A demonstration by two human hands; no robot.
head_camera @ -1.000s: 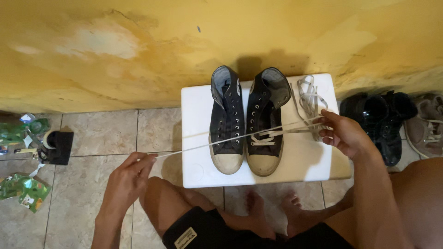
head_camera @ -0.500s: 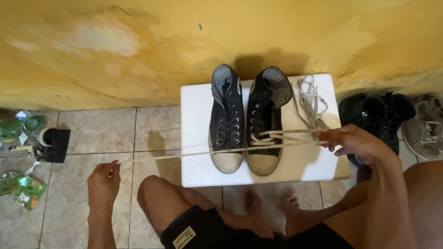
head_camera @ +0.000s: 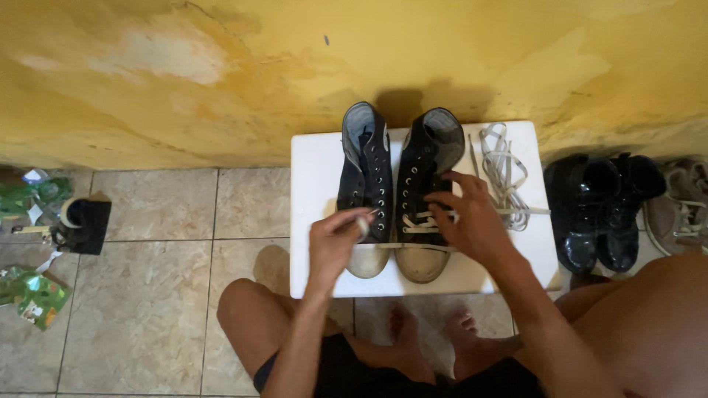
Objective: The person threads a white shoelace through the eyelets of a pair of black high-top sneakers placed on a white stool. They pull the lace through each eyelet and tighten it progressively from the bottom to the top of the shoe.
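Two black high-top sneakers stand side by side on a white box [head_camera: 317, 169]. The left sneaker [head_camera: 364, 177] has empty eyelets. The right sneaker [head_camera: 424, 166] has a white lace [head_camera: 414, 223] threaded through its lowest eyelets. My left hand [head_camera: 335, 239] pinches the tip of that lace over the left sneaker's toe. My right hand [head_camera: 468, 221] rests on the right sneaker's vamp, fingers spread over the lace. A second loose white lace [head_camera: 505, 173] lies bunched on the box to the right.
A pair of shiny black shoes [head_camera: 601, 210] and a grey sneaker [head_camera: 682, 206] sit on the tile floor at right. A black tape dispenser [head_camera: 82, 221] and green wrappers [head_camera: 33, 298] lie at left. A yellow wall rises behind the box. My bare knees and feet are below.
Both hands came in from stretched-out positions at the sides to the sneakers. The lace, pulled taut sideways before, now lies slack across the toes.
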